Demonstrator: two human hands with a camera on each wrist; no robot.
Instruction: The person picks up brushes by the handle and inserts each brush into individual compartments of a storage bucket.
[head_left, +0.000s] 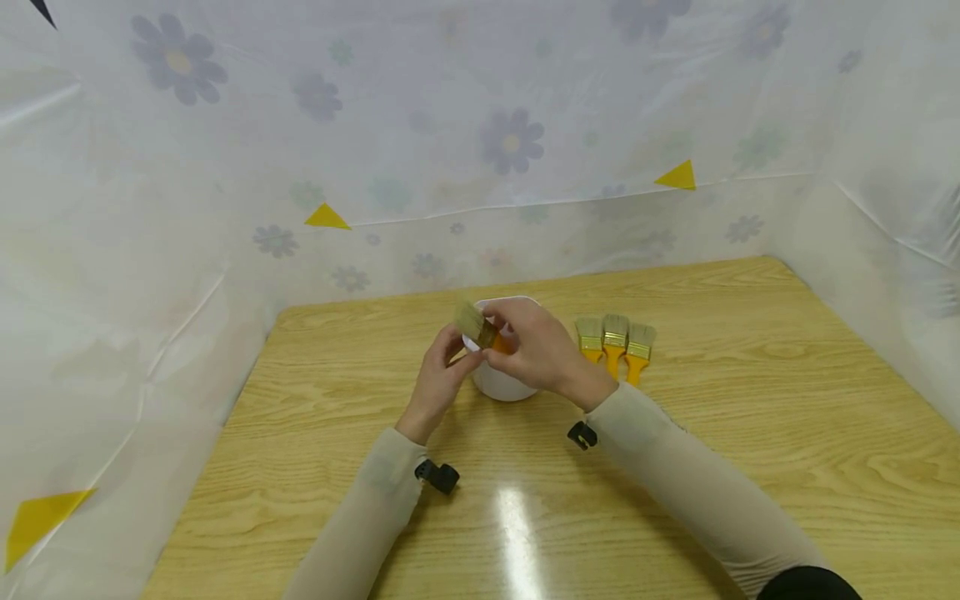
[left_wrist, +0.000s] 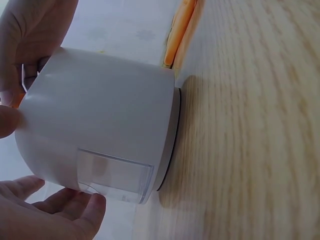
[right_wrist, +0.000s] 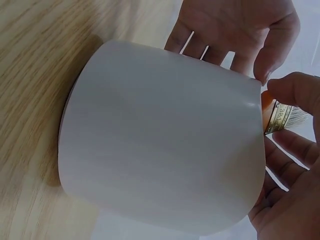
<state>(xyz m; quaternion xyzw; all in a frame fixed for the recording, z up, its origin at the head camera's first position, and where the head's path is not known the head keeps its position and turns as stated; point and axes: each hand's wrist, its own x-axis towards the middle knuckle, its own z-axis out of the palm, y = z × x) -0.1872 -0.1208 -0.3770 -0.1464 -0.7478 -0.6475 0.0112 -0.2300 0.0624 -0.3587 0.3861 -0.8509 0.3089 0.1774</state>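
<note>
A white cylindrical container [head_left: 504, 385] with a rounded rim stands upright on the wooden table. My right hand [head_left: 538, 346] pinches a paintbrush [head_left: 472, 323] at the container's mouth. Its bristles point up and to the left, and in the right wrist view its orange handle [right_wrist: 267, 104] runs down behind the rim. The rest of that handle is hidden. On the container's left side, my left hand [head_left: 437, 379] rests with loosely extended fingers against the wall, its thumb near the rim. The left wrist view shows a clear window [left_wrist: 115, 175] low on the container.
Right of the container, three paintbrushes [head_left: 615, 333] with orange handles lie side by side, bristles away from me. My right forearm partly covers their handles. Flower-patterned sheeting [head_left: 510, 142] with yellow triangles surrounds the wooden table [head_left: 337, 350] at the back and sides.
</note>
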